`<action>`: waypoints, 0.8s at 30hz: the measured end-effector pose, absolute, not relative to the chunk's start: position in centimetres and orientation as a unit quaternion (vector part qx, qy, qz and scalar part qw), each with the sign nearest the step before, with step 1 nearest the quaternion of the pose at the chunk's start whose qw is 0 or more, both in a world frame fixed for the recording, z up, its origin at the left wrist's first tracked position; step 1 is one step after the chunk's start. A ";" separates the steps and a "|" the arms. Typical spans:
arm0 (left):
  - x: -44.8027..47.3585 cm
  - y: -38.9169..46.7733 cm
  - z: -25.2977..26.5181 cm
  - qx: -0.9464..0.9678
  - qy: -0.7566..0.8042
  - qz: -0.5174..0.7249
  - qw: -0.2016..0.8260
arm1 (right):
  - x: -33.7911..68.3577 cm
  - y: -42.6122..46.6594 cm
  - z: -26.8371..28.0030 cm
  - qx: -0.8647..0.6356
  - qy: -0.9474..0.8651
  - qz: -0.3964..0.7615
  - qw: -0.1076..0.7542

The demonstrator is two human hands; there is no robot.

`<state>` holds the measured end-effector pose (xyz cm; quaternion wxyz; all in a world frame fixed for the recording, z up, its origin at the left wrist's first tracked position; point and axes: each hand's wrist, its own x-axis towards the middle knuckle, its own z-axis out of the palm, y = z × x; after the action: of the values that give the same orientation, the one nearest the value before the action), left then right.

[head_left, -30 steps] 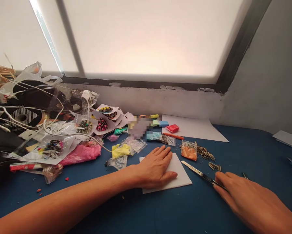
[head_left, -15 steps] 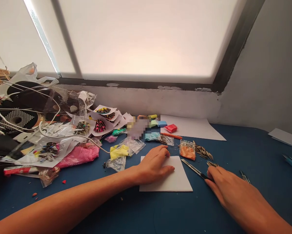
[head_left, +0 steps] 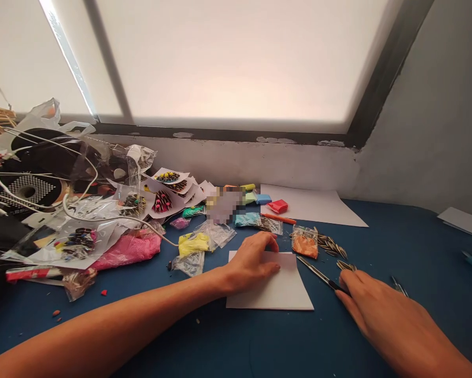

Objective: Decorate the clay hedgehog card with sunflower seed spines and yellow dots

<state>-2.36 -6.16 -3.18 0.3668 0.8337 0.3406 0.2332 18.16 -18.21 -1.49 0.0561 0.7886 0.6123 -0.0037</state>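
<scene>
A white sheet of paper (head_left: 275, 294), perhaps folded or stacked, lies flat on the blue table before me. My left hand (head_left: 255, 262) rests over its upper left part, fingers bent downward and thumb apart from them. To the paper's right, my right hand (head_left: 381, 310) pinches the black handle end of a slim craft knife (head_left: 318, 272) between thumb and index finger. The knife's silver end points up and left, lying close to the table beside the paper. Striped sunflower seeds (head_left: 332, 247) are scattered just beyond my right hand, next to a small bag of orange clay (head_left: 304, 244).
Bags of yellow clay (head_left: 192, 243) and pink clay (head_left: 129, 248) lie leftward, near a tangle of white cable (head_left: 113, 218) and plastic bags. A larger white sheet (head_left: 318, 205) and a red packet (head_left: 278, 206) are at the back. Folded paper (head_left: 462, 221) sits far right.
My left hand's fingers have bent more and lifted slightly at the knuckles. My right hand stays on the knife handle, and the whole view has shifted a little.
</scene>
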 end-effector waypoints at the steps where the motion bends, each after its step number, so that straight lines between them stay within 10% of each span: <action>1: -2.3 -6.1 -3.4 0.838 0.335 0.237 0.360 | 18.3 -18.2 -1.6 0.785 0.617 0.002 0.051; 24: -2.5 -5.6 -3.2 0.884 0.289 0.263 0.257 | 20.8 -18.2 -2.1 0.684 0.727 -0.006 -0.059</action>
<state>-2.54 -5.58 -3.20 0.2571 0.8838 0.2894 0.2627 20.83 -18.21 -2.15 -0.0588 0.6839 0.7272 -0.0057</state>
